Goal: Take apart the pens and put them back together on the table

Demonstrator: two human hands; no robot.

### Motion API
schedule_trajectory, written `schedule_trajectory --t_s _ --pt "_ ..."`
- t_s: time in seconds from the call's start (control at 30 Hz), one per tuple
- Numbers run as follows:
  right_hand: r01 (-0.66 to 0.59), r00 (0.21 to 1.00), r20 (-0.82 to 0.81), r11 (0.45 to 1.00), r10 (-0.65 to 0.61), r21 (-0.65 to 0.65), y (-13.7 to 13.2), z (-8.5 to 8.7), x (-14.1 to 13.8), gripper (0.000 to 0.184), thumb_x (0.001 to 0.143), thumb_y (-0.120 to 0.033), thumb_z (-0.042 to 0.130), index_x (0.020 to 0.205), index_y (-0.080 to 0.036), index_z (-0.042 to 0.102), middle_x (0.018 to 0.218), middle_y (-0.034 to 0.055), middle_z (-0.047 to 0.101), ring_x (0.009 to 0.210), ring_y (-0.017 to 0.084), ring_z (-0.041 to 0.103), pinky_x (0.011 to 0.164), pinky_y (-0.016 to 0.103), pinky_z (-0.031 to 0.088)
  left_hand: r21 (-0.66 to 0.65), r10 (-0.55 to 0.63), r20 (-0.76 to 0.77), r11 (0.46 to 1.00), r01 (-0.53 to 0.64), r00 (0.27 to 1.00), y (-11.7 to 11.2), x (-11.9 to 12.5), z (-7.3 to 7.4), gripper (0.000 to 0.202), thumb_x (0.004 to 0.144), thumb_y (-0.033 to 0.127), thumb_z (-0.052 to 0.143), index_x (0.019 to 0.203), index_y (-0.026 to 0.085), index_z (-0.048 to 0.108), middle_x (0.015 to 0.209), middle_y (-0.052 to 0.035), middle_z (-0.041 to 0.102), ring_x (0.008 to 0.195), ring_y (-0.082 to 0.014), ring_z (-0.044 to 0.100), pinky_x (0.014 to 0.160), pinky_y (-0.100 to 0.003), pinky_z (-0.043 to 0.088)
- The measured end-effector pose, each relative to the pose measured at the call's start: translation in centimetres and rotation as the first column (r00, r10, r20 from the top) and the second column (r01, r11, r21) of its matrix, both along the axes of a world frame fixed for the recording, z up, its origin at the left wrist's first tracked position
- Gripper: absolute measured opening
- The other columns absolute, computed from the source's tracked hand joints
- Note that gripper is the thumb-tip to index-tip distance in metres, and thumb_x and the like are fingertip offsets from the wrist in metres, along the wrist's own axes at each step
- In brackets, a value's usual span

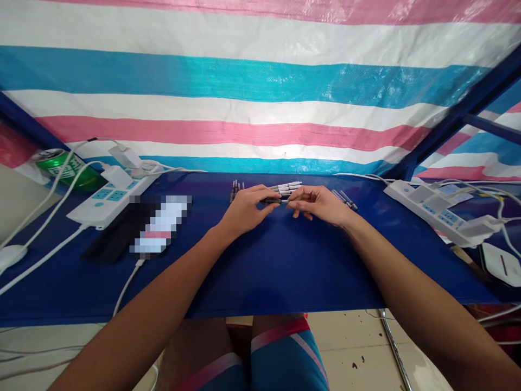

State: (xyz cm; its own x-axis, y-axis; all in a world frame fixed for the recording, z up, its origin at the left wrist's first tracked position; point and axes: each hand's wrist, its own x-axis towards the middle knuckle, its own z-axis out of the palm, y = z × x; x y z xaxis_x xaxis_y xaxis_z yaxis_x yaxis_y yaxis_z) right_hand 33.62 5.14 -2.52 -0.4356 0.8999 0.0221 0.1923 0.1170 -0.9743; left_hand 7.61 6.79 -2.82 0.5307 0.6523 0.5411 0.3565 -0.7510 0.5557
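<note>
Both hands meet over the blue table (pixel 285 271), fingertips nearly touching. The left hand (pixel 254 206) has thumb and fingers closed on the dark end of a slim pen (pixel 284 201); the right hand (pixel 317 205) pinches the pen's other end between thumb and forefinger, its remaining fingers loosely curled. The pen lies roughly level between them.

From that pen, several white pens (pixel 290 187) lie at twelve o'clock, just beyond the hands. Short dark sticks (pixel 236 190) sit between nine and ten, beside the left hand; more slim sticks (pixel 344 199) lie at three, just past the right hand. Farther out are a phone (pixel 160 225), blurred, near nine, and a power strip (pixel 443 217) at three.
</note>
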Motion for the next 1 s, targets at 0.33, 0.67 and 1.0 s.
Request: schedule_trajectory --t_s 0.33,0.67,1.0 --pt "0.003 0.997 0.076 1.0 -0.001 -0.018 0.1 0.2 0.3 0.046 0.091 -0.066 0.074 0.093 -0.02 0.072 0.079 0.0035 0.075 0.059 0.013 0.062 0.049 0.025 0.039 -0.058 0.016 0.023 0.998 -0.015 1.0 0.2 -0.1 0.1 0.02 0.095 0.023 0.074 0.114 0.021 0.077 0.112 -0.0066 0.08 0.1 -0.0203 0.076 0.098 -0.037 0.061" --pt "-0.018 0.993 0.118 1.0 0.018 0.002 0.4 0.1 0.9 0.048 0.096 -0.068 0.066 0.093 -0.02 0.071 0.08 0.0042 0.074 0.062 0.013 0.061 0.053 0.025 0.042 -0.066 0.016 0.032 0.998 -0.013 0.999 0.3 -0.1 -0.2 0.02 0.094 0.021 0.075 0.113 0.021 0.078 0.111 -0.006 0.08 0.098 -0.0195 0.077 0.097 -0.036 0.062" --pt "-0.052 0.974 0.225 0.991 0.023 0.12 0.5 0.1 1.1 0.038 0.092 -0.061 0.073 0.097 -0.024 0.074 0.086 0.002 0.074 0.07 0.017 0.064 0.068 0.031 0.051 -0.077 0.017 0.028 0.997 -0.015 0.999 0.6 0.0 -0.9 0.021 0.093 0.021 0.076 0.114 0.021 0.078 0.111 -0.0051 0.08 0.098 -0.0188 0.077 0.097 -0.034 0.062"
